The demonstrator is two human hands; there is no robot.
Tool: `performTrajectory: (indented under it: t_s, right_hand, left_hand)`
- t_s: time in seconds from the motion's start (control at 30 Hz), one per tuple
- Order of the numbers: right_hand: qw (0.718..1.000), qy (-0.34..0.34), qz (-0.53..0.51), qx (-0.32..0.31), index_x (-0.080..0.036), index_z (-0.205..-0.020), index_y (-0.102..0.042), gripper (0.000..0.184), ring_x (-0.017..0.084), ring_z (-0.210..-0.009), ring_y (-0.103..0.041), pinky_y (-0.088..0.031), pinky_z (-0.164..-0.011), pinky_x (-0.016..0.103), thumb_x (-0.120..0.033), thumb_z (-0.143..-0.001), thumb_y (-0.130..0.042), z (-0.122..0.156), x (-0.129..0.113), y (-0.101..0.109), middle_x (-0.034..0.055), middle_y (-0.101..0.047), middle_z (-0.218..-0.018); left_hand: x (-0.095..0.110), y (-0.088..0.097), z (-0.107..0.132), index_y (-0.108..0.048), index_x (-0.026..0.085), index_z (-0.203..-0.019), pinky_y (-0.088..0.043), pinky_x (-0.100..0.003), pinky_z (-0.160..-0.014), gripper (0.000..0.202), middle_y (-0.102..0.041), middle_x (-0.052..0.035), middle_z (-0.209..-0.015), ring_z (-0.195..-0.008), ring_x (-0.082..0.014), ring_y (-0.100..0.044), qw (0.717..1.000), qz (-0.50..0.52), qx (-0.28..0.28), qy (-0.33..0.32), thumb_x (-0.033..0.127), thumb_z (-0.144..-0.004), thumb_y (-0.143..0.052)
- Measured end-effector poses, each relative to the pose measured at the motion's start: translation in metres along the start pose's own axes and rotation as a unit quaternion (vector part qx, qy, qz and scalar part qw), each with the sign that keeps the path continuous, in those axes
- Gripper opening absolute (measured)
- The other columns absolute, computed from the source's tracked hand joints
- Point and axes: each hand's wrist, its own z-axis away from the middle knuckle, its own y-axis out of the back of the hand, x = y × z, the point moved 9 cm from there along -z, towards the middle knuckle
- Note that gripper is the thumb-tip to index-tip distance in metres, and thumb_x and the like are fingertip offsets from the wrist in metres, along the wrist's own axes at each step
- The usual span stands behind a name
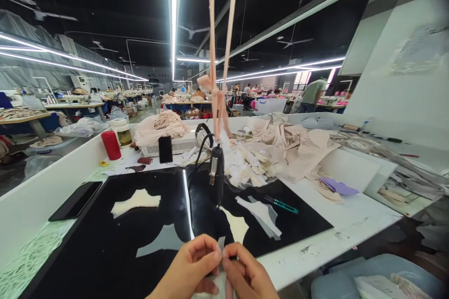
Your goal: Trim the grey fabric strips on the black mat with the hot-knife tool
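Observation:
At the bottom middle, my left hand (196, 261) and my right hand (247, 271) meet, fingertips pinching a thin pale fabric piece (220, 285) between them; its lower part hangs down out of view. Just beyond them lies a cream cut fabric piece (236, 225) on the black mat (115, 252). A grey sheer piece (161, 239) is left of my left hand, with a stack of cream pieces (136, 202) farther back. To the right are white and grey pieces (261, 215) and green thread snips (282, 204). A black handheld device (216, 175) hangs above the mat from pink fabric straps (212, 23).
A phone (75, 201) and green thread scraps (35, 247) lie along the left wall. Behind the mat are a red spool (111, 145), a jar (121, 131), a white basket (175, 147) and heaped beige fabric (298, 147). Co-workers are in the distance.

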Motion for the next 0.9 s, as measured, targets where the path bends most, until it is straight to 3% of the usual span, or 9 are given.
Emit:
performTrajectory:
  t_s: [0.1,0.23,0.47,0.7,0.9]
  right_hand:
    - [1.000,-0.001,0.017,-0.015,-0.021,-0.093,-0.059,0.062,0.008,-0.042,-0.042,-0.025,-0.043,0.019,-0.083,-0.087,-0.054,0.008,-0.015,-0.015,-0.0033,-0.059,-0.052]
    - [0.995,-0.058,0.057,-0.051,-0.021,-0.100,-0.057,0.062,0.004,-0.029,-0.034,-0.017,-0.031,0.016,-0.082,-0.089,-0.052,0.015,-0.022,-0.033,-0.0032,-0.065,-0.058]
    - [0.990,-0.075,0.073,-0.090,-0.021,-0.100,-0.059,0.062,0.003,-0.028,-0.034,-0.017,-0.030,0.015,-0.081,-0.087,-0.055,0.016,-0.027,-0.056,-0.0029,-0.065,-0.061]
    - [0.995,-0.086,0.018,-0.045,-0.020,-0.102,-0.067,0.065,0.003,-0.040,-0.034,-0.021,-0.040,0.019,-0.078,-0.073,-0.075,0.018,-0.010,-0.034,-0.0012,-0.064,-0.074]
    - [0.992,-0.104,0.071,-0.025,-0.018,-0.078,-0.065,0.066,0.004,-0.040,-0.028,-0.023,-0.042,0.020,-0.084,-0.075,-0.068,0.023,0.007,-0.017,-0.0076,-0.043,-0.049]
  left_hand:
    - [0.010,0.009,0.016,-0.064,0.016,-0.084,-0.050,-0.022,-0.063,0.054,-0.059,0.0001,-0.075,-0.070,-0.0113,-0.052,1.000,-0.008,0.021,-0.007,0.058,-0.065,-0.092]
    - [0.022,0.019,0.034,-0.065,0.015,-0.083,-0.053,-0.024,-0.068,0.047,-0.060,-0.0011,-0.076,-0.075,-0.0128,-0.055,1.000,0.002,0.029,-0.012,0.050,-0.067,-0.092]
    - [0.021,0.040,0.049,-0.065,0.015,-0.083,-0.054,-0.025,-0.070,0.043,-0.065,-0.0038,-0.082,-0.075,-0.0125,-0.057,0.999,0.015,0.034,-0.025,0.048,-0.072,-0.090]
    - [0.028,0.071,0.055,-0.065,0.015,-0.081,-0.053,-0.022,-0.063,0.048,-0.057,0.0013,-0.071,-0.067,-0.0105,-0.053,0.993,0.029,0.101,-0.051,0.051,-0.066,-0.093]
    - [0.032,0.086,0.058,-0.062,0.015,-0.078,-0.053,-0.020,-0.063,0.048,-0.058,0.0012,-0.071,-0.066,-0.0088,-0.053,0.991,0.033,0.116,-0.061,0.049,-0.067,-0.094]
